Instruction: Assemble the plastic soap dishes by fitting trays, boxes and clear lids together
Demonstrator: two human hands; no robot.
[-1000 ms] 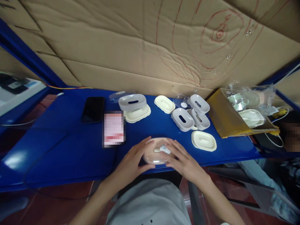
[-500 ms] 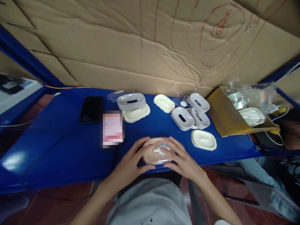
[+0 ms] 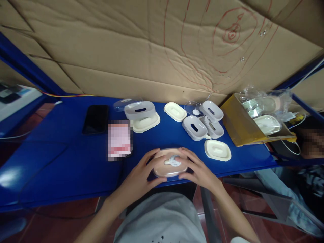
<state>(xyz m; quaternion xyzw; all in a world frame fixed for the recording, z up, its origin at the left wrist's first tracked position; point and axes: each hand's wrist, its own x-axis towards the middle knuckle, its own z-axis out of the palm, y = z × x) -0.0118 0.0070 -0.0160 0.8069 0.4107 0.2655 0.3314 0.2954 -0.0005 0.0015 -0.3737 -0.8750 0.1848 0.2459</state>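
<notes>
A pale pink soap dish (image 3: pixel 162 167) under a clear lid sits at the front edge of the blue table, with a round white label (image 3: pixel 175 161) on top. My left hand (image 3: pixel 149 168) grips its left end, fingers along the far rim and thumb at the near side. Around the right end curls my right hand (image 3: pixel 197 168), one fingertip at the label. Beyond the hands are grey-white soap dishes (image 3: pixel 194 127) with slots, stacked at right. One more grey dish (image 3: pixel 139 110) rests on a cream tray (image 3: pixel 148 124). Other cream trays (image 3: pixel 217 150) lie nearby.
A cardboard box (image 3: pixel 235 125) with plastic-wrapped pieces stands at the right. Left of the hands lie a black phone (image 3: pixel 95 118) and a blurred pink item (image 3: pixel 119 140). Clear lids (image 3: pixel 126 104) lie toward the cardboard wall (image 3: pixel 113 50). Another person's legs (image 3: pixel 275 189) show at right.
The view has shifted slightly. My right fingers have moved a little on the lid, showing more of the round label. Both hands still hold the soap dish.
</notes>
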